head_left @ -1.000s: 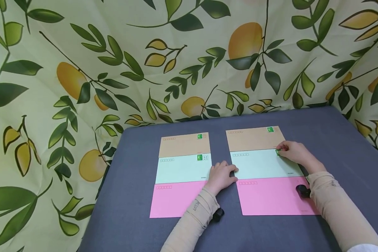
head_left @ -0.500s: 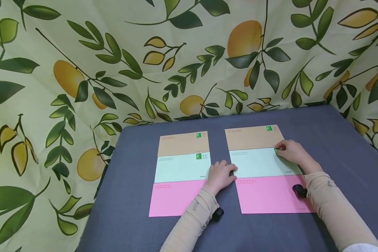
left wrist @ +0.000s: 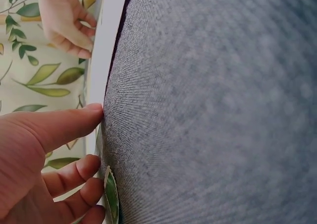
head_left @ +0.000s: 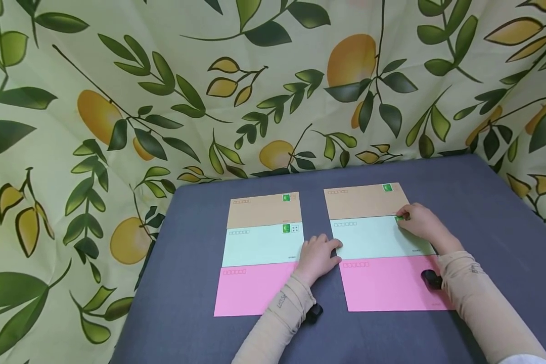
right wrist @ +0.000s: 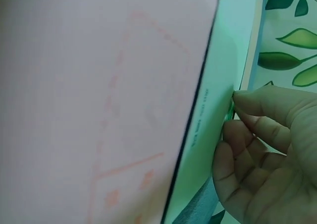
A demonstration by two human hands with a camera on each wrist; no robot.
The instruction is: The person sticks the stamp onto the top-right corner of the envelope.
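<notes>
In the head view my right hand (head_left: 420,225) pinches a small green stamp (head_left: 399,218) at the upper right corner of the right mint envelope (head_left: 368,240). Its fingertips are right at the paper in the right wrist view, where only a sliver of the stamp (right wrist: 230,112) shows. My left hand (head_left: 316,258) rests on the table between two columns of envelopes, its thumb at the right mint envelope's left edge. The left wrist view shows a green stamp with a serrated edge (left wrist: 112,196) beside that hand's lower fingers.
Each column has a brown envelope on top, mint in the middle and pink below. Stamps sit on the right brown envelope (head_left: 355,202), the left brown one (head_left: 259,212) and the left mint one (head_left: 255,247). A leaf-patterned cloth (head_left: 173,45) hangs behind the blue-grey table (head_left: 177,283).
The right hand stays at the mint envelope's corner with only small finger shifts, and slightly more of the stamp shows. The left hand keeps its place; the head view shifts a little.
</notes>
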